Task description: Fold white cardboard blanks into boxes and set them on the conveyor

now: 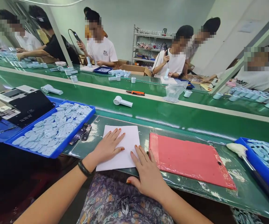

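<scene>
A sheet or stack of white paper lies on the green work surface right in front of me. Flat on its upper left part rests my left hand, open with fingers stretched out. My right hand touches the paper's right edge with its fingertips, fingers spread and thumb apart, holding nothing. Just right of it lies a red flat pad in clear wrapping. Dark circuit boards sit to the left of the paper.
Left, a blue tray holds many pale-blue flat parts beside a black machine. A pale-blue handheld fan body and an orange-handled tool lie beyond. Another blue tray and a white-tipped stick are right. Several co-workers sit opposite.
</scene>
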`<state>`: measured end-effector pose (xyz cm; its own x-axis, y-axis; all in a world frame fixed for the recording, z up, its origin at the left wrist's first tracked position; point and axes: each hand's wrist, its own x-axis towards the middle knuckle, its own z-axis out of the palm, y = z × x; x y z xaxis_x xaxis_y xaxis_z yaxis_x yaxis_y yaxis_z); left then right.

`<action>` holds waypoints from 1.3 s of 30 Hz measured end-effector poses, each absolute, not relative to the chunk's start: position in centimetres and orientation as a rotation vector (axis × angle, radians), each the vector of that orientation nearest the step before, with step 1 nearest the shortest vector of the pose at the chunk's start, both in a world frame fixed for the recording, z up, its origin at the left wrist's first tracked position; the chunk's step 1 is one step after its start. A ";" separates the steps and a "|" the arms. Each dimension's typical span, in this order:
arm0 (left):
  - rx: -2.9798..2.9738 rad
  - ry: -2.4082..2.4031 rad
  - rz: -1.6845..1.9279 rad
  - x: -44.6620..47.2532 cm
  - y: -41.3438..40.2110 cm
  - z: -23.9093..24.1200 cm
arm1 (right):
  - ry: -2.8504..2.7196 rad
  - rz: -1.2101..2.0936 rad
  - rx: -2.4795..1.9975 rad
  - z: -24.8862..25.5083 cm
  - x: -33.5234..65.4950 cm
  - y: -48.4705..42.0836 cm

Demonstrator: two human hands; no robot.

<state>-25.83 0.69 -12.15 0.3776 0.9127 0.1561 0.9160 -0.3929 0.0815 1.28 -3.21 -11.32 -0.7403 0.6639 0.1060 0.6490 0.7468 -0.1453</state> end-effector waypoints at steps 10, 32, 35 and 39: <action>-2.625 -1.752 -0.348 -26.1 1.1 -10.4 | -2.898 0.112 -0.895 -11.5 -0.4 -4.2; -2.421 -1.572 -0.393 -23.8 -10.9 -13.9 | -2.894 0.039 -0.896 -12.2 -0.2 -4.6; -2.415 -1.614 -0.385 -23.8 -10.8 -14.3 | -2.908 0.021 -0.907 -12.1 -0.2 -4.5; -2.359 -1.703 -0.378 -24.8 -11.4 -14.9 | -2.921 0.033 -0.905 -11.6 -0.4 -4.2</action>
<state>-24.78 -11.40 -14.92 0.3006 0.8968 0.3247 0.9500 -0.3118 -0.0183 -0.41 -4.16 -11.62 -0.8217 0.5653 0.0731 0.5635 0.8249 -0.0449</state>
